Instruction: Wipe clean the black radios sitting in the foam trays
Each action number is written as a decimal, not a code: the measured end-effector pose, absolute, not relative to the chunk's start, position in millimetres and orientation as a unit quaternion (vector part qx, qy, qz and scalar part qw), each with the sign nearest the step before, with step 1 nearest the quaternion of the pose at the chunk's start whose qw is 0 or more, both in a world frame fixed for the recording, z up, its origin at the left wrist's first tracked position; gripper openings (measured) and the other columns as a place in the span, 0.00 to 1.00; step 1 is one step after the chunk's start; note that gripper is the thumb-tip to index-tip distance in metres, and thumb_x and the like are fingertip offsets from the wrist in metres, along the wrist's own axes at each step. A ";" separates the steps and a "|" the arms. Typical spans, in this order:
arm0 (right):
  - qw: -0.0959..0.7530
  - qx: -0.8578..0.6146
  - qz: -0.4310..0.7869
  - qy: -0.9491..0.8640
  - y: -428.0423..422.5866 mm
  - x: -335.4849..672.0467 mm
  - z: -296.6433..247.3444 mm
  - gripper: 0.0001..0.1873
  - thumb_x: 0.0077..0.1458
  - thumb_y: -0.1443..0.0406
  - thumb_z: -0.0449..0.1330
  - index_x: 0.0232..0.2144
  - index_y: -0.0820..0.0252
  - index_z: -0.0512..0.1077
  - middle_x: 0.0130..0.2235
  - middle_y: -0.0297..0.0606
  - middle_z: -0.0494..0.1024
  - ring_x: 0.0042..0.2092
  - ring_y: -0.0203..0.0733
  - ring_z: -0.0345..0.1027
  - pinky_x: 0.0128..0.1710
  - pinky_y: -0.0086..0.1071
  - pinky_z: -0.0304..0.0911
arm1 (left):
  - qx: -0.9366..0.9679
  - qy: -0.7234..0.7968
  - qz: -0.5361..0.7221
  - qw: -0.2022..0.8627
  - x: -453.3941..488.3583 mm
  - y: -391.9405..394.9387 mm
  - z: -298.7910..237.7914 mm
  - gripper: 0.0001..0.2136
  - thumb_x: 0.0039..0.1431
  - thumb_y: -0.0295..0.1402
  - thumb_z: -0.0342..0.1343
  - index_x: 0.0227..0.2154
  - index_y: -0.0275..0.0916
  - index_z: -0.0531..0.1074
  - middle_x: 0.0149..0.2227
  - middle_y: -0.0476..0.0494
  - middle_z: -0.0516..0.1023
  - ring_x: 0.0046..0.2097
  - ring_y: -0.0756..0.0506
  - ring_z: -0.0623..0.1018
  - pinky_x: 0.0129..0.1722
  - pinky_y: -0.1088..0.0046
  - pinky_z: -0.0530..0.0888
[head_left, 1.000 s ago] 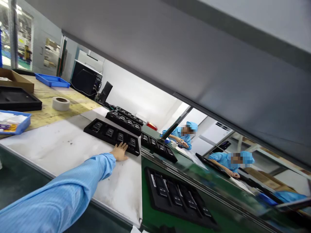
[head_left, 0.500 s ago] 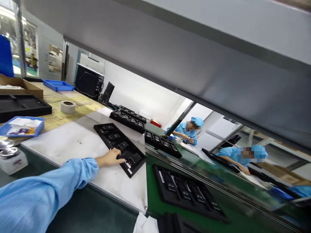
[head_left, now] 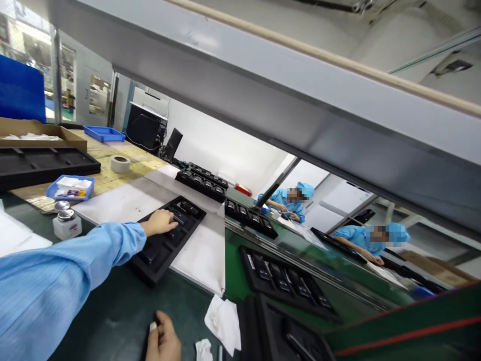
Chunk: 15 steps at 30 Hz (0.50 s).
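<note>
My left hand (head_left: 161, 223), in a light blue sleeve, reaches over a black compartment tray (head_left: 160, 268). Its fingers are bent down onto the middle of the tray, beside a dark flat device (head_left: 179, 215) in one slot. What the fingertips pinch is partly hidden. The tray lies slanted, partly on a white board (head_left: 197, 253) and over its near edge. My right hand (head_left: 164, 341) is at the bottom edge of the view, above the dark green table. Thumb and forefinger are closed around a small dark thing too hidden to name.
A crumpled white wipe (head_left: 225, 321) lies near a black tray (head_left: 289, 331) at front right. Another loaded tray (head_left: 285, 281) sits on the green surface. Left are a dispenser bottle (head_left: 67, 224), a blue bin (head_left: 90, 189) and tape (head_left: 120, 164). Two co-workers sit beyond; a grey shelf (head_left: 240, 110) hangs overhead.
The black tray has turned and come nearer and to the left with my left hand on it. My right hand has come into view at the bottom. The camera view has shifted.
</note>
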State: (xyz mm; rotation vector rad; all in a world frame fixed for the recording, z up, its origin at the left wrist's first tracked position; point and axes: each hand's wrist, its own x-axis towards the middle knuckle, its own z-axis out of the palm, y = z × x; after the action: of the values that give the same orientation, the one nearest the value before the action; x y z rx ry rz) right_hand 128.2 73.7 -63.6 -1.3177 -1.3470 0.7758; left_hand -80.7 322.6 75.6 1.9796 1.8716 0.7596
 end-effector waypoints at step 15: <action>0.644 -0.451 0.259 -0.561 119.3 183.7 211.5 0.34 0.56 0.56 0.60 0.62 0.59 0.60 0.24 0.25 0.65 0.26 0.32 0.59 0.27 0.26 0.57 | 0.769 0.620 0.088 0.126 -9.2 274.9 33.5 0.21 0.65 0.41 0.55 0.57 0.37 0.65 0.58 0.37 0.68 0.58 0.37 0.70 0.59 0.48 0.65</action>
State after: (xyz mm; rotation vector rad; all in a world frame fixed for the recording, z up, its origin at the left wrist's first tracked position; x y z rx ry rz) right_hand 183.7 119.3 211.5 -1.0273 -1.2781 0.5890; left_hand -9.2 274.9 33.5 2.2394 1.8064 0.2576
